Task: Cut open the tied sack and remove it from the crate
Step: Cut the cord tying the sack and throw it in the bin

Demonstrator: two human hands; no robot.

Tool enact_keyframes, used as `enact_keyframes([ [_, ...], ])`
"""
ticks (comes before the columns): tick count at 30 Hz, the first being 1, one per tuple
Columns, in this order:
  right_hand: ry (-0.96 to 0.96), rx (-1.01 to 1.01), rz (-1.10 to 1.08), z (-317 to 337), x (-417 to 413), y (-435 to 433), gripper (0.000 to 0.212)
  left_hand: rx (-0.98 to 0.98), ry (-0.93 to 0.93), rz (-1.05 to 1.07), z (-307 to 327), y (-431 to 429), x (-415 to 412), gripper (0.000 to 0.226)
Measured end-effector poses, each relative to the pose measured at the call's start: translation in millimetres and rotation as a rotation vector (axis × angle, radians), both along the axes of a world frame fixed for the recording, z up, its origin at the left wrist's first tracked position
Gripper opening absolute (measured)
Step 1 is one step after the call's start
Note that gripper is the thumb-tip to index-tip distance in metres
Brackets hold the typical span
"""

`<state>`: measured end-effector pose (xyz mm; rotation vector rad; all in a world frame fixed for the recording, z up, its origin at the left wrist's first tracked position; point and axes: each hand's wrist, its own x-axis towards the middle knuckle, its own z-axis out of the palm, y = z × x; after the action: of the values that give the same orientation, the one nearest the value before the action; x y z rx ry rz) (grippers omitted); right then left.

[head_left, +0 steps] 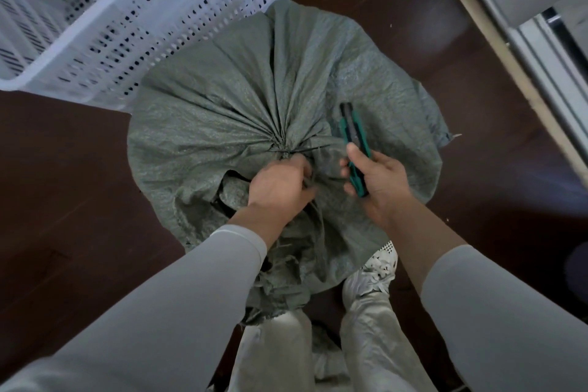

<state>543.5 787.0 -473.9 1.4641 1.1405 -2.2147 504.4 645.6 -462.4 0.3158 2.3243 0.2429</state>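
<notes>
A grey-green woven sack [222, 99] stands on the dark floor in the middle of the head view, its top gathered into a tied neck [280, 146]. My left hand [280, 188] grips the bunched fabric just below that knot. My right hand [375, 181] holds a green and black utility knife [353, 134] to the right of the knot, its tip pointing away from me over the sack. Whether a blade is out cannot be made out. A white perforated plastic crate [127, 16] sits at the upper left, touching the sack's far side.
Dark brown floor [63, 184] surrounds the sack. A pale wall base and door frame [525, 51] run along the right. My legs in light trousers [366, 312] and a white shoe [381, 264] stand close against the sack's near side.
</notes>
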Motion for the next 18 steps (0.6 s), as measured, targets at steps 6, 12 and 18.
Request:
enact_keyframes([
  [6, -0.119, 0.455, 0.353, -22, -16, 4, 0.03, -0.191, -0.147, -0.395, 2, -9, 1, 0.057],
  [12, -0.138, 0.615, 0.799, -37, -27, -17, 0.058, -0.185, -0.143, -0.447, 16, -25, -1, 0.036],
  [18, -0.148, 0.395, 0.43, -18, -18, -31, 0.017, -0.477, 0.103, 0.036, 25, -52, -12, 0.081],
])
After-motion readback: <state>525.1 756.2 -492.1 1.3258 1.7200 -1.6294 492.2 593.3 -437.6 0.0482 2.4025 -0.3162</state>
